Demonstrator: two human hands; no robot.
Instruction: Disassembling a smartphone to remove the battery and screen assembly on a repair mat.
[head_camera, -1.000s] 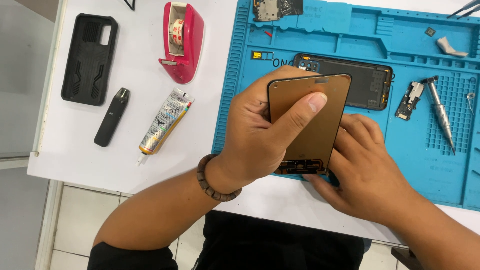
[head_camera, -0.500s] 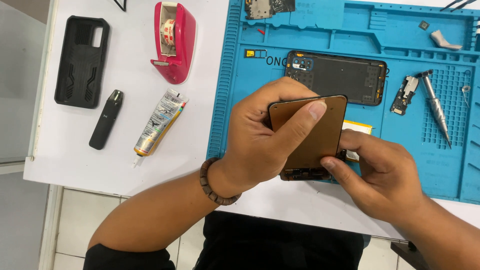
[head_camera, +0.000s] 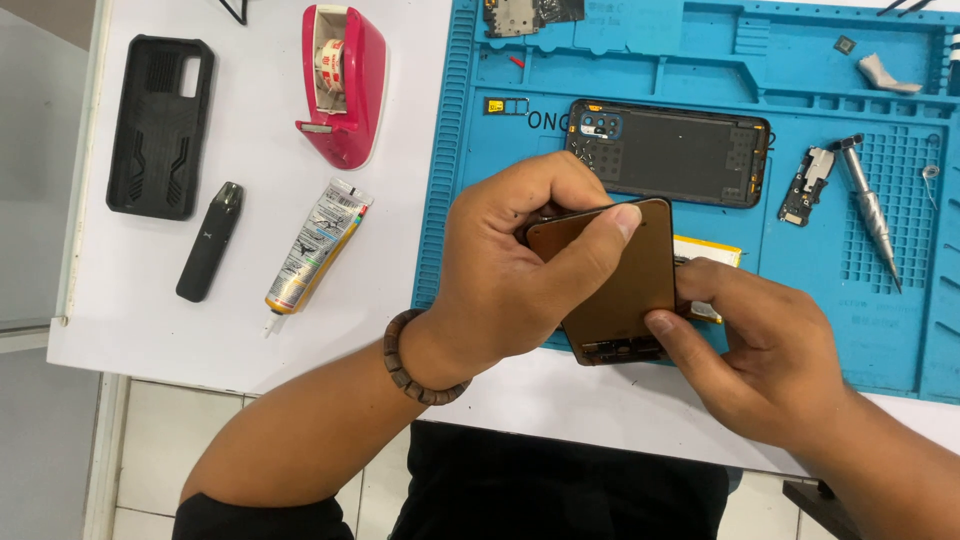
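Above the near edge of the blue repair mat (head_camera: 450, 200), a person's left hand (head_camera: 510, 270) grips a brown phone panel (head_camera: 615, 280), fingers curled over its top corner, thumb flat across its face. The right hand (head_camera: 770, 360) pinches the lower right edge. The panel's long axis tilts from upper left down towards the desk's front edge, held between both hands.
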